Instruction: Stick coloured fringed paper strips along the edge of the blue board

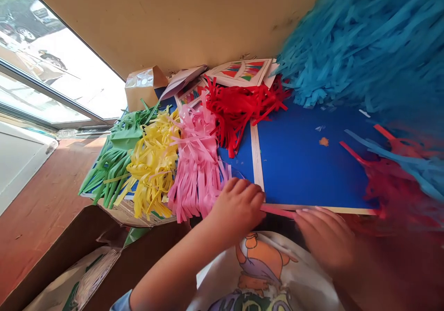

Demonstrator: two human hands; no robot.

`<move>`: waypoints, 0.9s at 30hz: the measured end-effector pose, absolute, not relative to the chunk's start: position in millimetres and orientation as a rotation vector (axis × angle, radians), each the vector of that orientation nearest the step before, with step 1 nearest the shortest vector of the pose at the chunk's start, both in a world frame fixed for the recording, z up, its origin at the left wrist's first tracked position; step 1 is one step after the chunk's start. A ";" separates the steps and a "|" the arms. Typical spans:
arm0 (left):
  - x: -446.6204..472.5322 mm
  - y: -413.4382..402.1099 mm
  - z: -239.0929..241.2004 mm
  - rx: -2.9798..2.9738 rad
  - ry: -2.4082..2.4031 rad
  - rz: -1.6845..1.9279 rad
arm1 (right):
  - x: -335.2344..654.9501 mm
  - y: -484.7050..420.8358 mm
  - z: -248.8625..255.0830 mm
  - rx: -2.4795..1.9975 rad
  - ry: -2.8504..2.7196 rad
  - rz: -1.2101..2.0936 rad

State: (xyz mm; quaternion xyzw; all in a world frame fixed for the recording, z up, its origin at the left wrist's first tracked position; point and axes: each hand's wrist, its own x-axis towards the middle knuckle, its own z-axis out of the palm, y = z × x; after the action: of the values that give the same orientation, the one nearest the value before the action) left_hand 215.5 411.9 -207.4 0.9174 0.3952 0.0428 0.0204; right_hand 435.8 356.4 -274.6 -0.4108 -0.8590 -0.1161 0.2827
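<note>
A twisted pink-red tissue paper strip (pixel 278 210) runs between my two hands at the front edge of the blue table (pixel 301 163). My left hand (pixel 239 204) is closed in a fist around its left end. At the other end, my right hand (pixel 326 237) pinches the strip with its fingertips; the thumb is hidden. Left of my left hand lies a pink fringed tissue bundle (pixel 197 163). Yellow (pixel 152 158) and green (pixel 121 149) bundles lie beyond it. A red bundle (pixel 232 107) sits further back.
A large mass of blue tissue fringe (pixel 360 47) fills the back right. Blurred red fringe (pixel 391 177) lies at the right edge. Printed cards (pixel 243 71) and a brown paper packet (pixel 144 86) rest against the wall. Below left stands an open cardboard box (pixel 65 251).
</note>
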 end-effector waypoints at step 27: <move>245.1 369.6 -221.6 2.535 0.743 1.265 | 401.4 318.9 -206.1 -1.445 -1.535 0.626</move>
State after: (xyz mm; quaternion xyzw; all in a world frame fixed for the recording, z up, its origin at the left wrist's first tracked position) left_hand 245.1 369.6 -221.6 0.8606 0.2523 0.4294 0.1063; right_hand 401.4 318.9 -206.1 -0.5853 -0.6220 0.2537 0.4541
